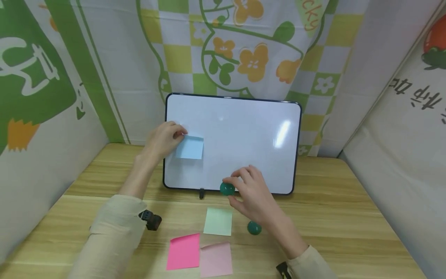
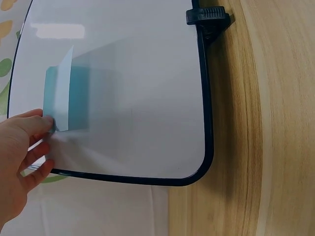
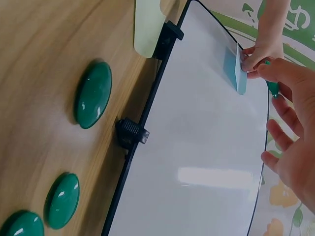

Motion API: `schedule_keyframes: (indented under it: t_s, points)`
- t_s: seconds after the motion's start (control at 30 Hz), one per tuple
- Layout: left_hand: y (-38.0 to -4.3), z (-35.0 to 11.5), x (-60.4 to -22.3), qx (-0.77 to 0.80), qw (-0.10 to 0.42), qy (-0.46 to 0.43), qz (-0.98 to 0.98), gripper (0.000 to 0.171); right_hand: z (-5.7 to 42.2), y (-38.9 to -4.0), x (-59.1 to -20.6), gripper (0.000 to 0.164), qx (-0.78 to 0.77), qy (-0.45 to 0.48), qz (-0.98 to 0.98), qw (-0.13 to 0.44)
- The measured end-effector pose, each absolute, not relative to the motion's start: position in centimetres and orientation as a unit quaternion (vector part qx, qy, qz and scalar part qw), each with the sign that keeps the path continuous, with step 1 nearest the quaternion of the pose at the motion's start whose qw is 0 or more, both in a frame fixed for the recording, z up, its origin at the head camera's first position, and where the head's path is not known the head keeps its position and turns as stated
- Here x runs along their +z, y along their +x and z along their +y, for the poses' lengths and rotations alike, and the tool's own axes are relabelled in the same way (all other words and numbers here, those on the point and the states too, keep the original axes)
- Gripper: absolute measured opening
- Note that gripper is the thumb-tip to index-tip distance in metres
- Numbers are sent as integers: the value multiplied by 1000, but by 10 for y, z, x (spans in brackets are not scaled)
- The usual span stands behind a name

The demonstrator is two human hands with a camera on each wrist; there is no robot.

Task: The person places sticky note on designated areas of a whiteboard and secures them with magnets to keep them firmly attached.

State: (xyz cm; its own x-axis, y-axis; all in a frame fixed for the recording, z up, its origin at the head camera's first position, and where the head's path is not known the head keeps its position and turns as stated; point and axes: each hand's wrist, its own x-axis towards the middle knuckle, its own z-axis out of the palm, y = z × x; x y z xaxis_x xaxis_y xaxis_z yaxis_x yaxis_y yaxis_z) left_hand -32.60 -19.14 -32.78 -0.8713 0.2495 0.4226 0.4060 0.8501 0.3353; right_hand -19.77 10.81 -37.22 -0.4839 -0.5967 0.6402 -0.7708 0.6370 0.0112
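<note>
A light-blue sticky note [image 1: 189, 148] lies against the left part of a black-framed whiteboard [image 1: 240, 143]. My left hand [image 1: 163, 139] pinches the note's top edge near its left corner. In the left wrist view, the note's free end stands bent away from the board. Between the thumb and fingers of my right hand [image 1: 252, 192] is a round, glossy green magnet [image 1: 227, 188], held in front of the board's lower edge. The right wrist view shows this magnet [image 3: 272, 86] partly covered by the fingers. Another green magnet [image 1: 254, 228] lies on the table beneath my right forearm.
On the wooden table [image 1: 348, 217] lie a pale green sticky note [image 1: 218, 221], a bright pink one [image 1: 183, 252] and a light pink one [image 1: 216, 259]. Small black feet [image 3: 130, 132] support the whiteboard's bottom edge. Behind it hangs a patterned curtain [image 1: 244, 50].
</note>
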Motion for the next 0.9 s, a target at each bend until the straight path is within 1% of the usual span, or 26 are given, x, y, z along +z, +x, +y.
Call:
schedule_keyframes:
  t_s: [0.3,0.5,0.9]
  points:
    - [-326,-189,-328,-219,194,-172,-941,16,93,-215,-368,42,163,396,-838,339]
    - [-324,-188,-328,-221,204,-172,-938,15,84,-225,-366,42,170,390,-838,342]
    - [-325,-190,-331,-232,202,-160,-938,14,63,-245,-355,38,178,373,-843,346]
